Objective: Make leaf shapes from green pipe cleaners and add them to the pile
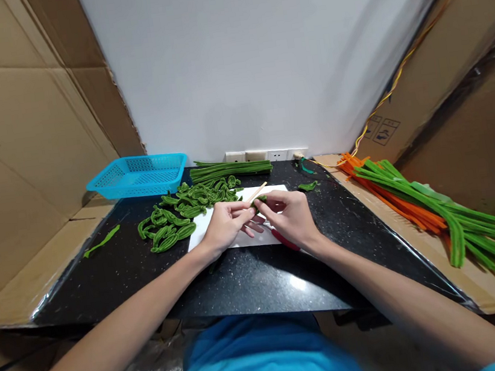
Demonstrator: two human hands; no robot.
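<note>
My left hand (228,226) is closed around a thin pale wooden stick (258,192), whose tip sticks out up and to the right. Its fingers also meet a small green chenille-stem piece (258,203) between the hands. My right hand (292,216) pinches that same piece, mostly hidden by the fingers. Below them lies a white sheet (199,234). Under my right hand a red handle (284,239) shows; the rest of that tool is covered. A pile of green chenille leaf shapes (174,219) spreads to the left, and one single leaf (308,186) lies on the right.
A blue perforated basket (139,190) stands at the back left. Behind the pile lies a bundle of green chenille stems (231,170). Orange stems (408,213) and green stems (456,213) rest on cardboard at right. Sockets (277,155) and a yellow cord (398,81) are along the wall.
</note>
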